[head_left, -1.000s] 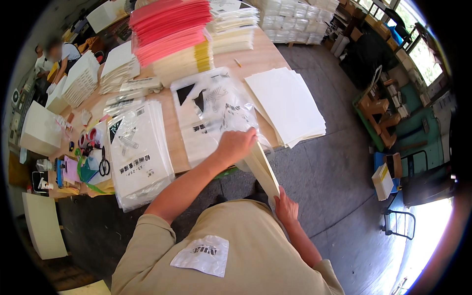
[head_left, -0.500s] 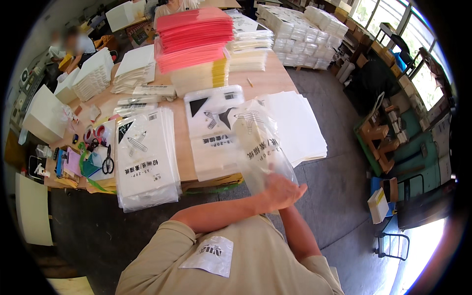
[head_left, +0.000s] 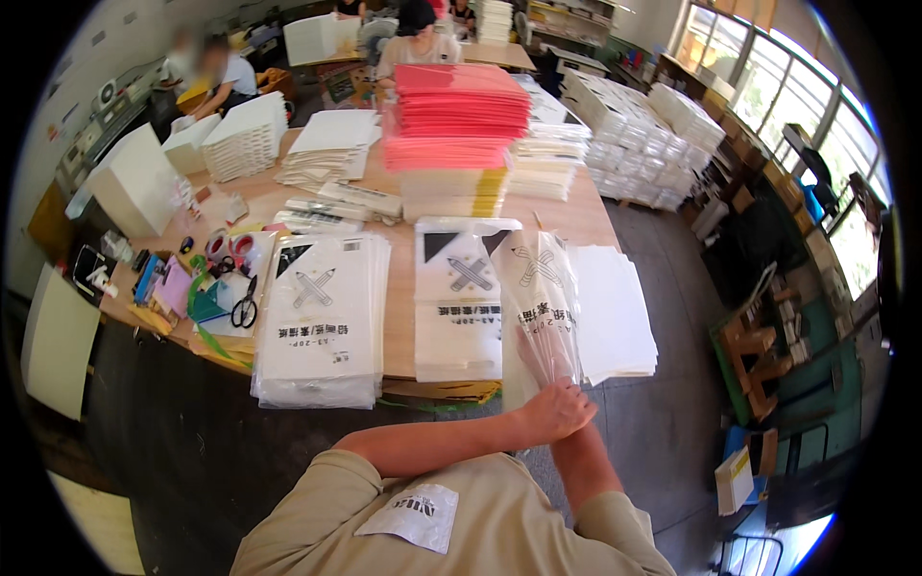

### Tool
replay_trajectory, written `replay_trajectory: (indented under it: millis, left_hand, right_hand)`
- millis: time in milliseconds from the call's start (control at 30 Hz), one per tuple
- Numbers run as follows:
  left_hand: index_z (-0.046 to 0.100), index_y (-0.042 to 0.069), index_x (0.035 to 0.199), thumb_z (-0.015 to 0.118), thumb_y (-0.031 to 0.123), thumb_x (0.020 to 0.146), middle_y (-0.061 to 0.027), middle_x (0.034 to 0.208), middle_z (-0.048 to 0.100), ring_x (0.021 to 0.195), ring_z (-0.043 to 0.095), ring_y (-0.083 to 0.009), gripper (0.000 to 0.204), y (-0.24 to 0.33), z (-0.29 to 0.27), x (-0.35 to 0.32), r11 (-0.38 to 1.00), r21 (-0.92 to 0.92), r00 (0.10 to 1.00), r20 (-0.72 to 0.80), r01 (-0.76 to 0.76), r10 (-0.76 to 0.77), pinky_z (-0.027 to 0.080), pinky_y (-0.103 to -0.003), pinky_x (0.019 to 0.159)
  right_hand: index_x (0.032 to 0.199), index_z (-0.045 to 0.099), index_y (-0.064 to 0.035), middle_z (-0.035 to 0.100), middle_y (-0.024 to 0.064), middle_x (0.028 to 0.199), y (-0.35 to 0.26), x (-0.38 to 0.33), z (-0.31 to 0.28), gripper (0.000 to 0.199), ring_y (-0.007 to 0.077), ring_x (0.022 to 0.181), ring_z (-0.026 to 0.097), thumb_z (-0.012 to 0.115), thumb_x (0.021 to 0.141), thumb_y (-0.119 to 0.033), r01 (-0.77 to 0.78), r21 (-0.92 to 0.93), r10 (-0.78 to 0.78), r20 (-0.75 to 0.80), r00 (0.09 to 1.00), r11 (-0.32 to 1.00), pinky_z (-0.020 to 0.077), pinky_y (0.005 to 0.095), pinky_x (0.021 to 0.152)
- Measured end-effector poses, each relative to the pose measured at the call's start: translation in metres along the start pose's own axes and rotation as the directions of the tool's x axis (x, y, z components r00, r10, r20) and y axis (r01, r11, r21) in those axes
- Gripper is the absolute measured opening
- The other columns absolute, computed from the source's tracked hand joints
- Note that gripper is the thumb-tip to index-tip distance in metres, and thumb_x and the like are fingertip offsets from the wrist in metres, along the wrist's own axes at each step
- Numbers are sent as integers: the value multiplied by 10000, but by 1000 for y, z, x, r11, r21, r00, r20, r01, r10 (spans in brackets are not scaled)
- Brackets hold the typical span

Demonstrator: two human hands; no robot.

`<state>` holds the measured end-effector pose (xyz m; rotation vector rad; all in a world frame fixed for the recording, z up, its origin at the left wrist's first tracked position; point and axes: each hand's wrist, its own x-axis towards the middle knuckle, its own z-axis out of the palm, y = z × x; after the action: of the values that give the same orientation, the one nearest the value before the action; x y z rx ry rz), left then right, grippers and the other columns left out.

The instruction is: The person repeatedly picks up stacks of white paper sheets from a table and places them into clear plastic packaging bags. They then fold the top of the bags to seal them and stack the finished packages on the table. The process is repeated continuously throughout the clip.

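A clear plastic bag printed with crossed pencils hangs upright in front of me, over the table's near edge. My left hand is closed on the bag's lower edge, beside my right wrist. My right hand is inside the bag, seen dimly through the plastic, with its fingers seemingly stretched upward. Just left of it lies a matching printed bag on the table. White paper sheets are stacked to the right, partly behind the bag. Farther left, a pile of printed bags overhangs the table edge.
Tall red packs stand at the back of the table. Scissors and tape rolls lie at the left, near white paper stacks. A person is behind the red packs. Wrapped bundles are piled beyond.
My right hand now shows inside the bag, and my left hand has closed at its lower edge. The bag stands more upright. The view has tilted up, showing more of the room.
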<state>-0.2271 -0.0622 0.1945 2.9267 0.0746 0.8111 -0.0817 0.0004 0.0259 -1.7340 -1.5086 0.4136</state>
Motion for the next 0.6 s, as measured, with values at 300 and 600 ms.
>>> replay_trajectory:
  millis: [300, 600]
  left_hand:
    - [622, 85, 1095, 551, 107, 838, -67, 931, 658, 949, 631, -226, 267, -72, 17, -64, 927, 143, 937, 4, 347, -351, 446, -374, 875]
    - [592, 117, 1101, 572, 94, 821, -48, 869, 612, 835, 674, -218, 282, -84, 52, -122, 873, 141, 869, 108, 467, -482, 505, -349, 735]
  right_hand:
    - [1368, 440, -23, 522, 143, 1281, 16, 57, 85, 453, 265, 1211, 463, 446, 971, -241, 76, 375, -70, -31, 997, 924, 294, 427, 1048]
    - [1423, 398, -8, 462, 151, 1393, 54, 31, 148, 503, 251, 1342, 391, 416, 973, -232, 35, 619, -7, -48, 999, 784, 219, 423, 1167]
